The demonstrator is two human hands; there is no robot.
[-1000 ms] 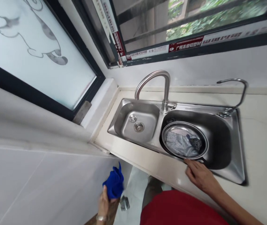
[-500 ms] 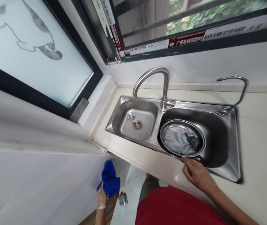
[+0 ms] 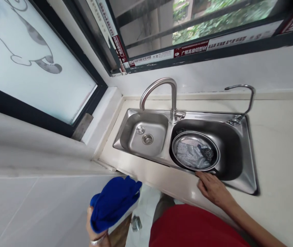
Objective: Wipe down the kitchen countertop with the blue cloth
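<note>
A bright blue cloth [image 3: 115,202] hangs bunched from my left hand [image 3: 95,228], which is closed on its left end below the counter's front edge. The cloth hides most of those fingers. My right hand [image 3: 213,190] lies on the counter's edge at the front rim of the sink [image 3: 249,181], its fingers extended and holding nothing. Its fingertips are close to a round metal pan [image 3: 217,151] in the right basin. In that pan are a perforated metal piece [image 3: 189,141], a grey wet cloth [image 3: 188,156] and a dark scourer-like pad [image 3: 207,153].
A curved faucet [image 3: 173,99] arches over the left basin [image 3: 133,140], where a small strainer [image 3: 140,129] sits near the drain. A thin second spout [image 3: 250,99] rises at the back right. Below the counter, a clear glass-like object [image 3: 136,223] is near my legs.
My left hand has raised the blue cloth nearer to me, and it now looks larger and more spread out. My right hand stays at the sink's edge. The view has shifted slightly.
</note>
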